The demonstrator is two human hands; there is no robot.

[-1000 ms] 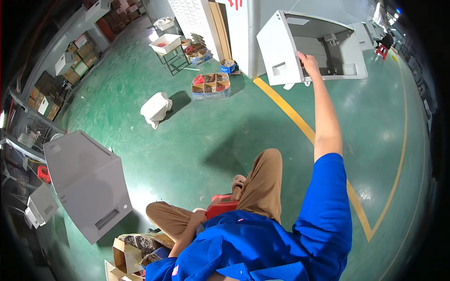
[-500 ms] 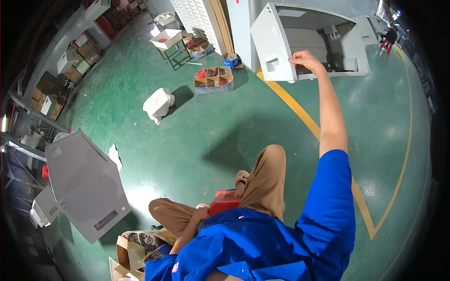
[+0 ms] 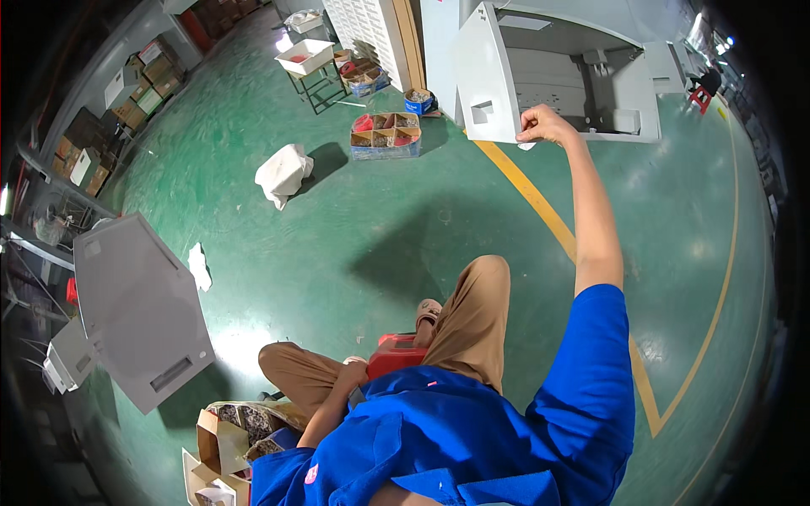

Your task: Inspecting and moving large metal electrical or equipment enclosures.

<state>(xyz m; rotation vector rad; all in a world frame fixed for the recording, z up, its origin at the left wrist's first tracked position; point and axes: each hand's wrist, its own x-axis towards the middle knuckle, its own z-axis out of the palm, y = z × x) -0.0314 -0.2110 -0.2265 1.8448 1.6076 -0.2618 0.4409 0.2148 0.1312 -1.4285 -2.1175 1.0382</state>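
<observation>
At the upper right stands a light grey metal cabinet (image 3: pixel 582 80), its door (image 3: pixel 488 88) swung out to the left. The inside shows grey walls and fittings. My right arm is stretched far forward, and my right hand (image 3: pixel 547 126) has its fingers pinched at the door's lower free corner. A small white bit (image 3: pixel 526 146) shows just under those fingers. My left hand (image 3: pixel 351 374) lies low in my lap by my bent leg, beside a red plastic object (image 3: pixel 396 354) between my legs. Its fingers are too small and partly hidden to read.
Another grey cabinet (image 3: pixel 139 312) stands at the left. A divided parts box (image 3: pixel 386 145), a white cloth-covered object (image 3: pixel 284 171) and a white tray on a stand (image 3: pixel 305 57) are ahead. Open cartons (image 3: pixel 221 443) with small parts sit by my left side. A yellow line (image 3: pixel 540 202) crosses the floor.
My right hand has shifted slightly down and left along the door edge, towards its lower corner. The whole view has moved a little. My left hand stays in my lap.
</observation>
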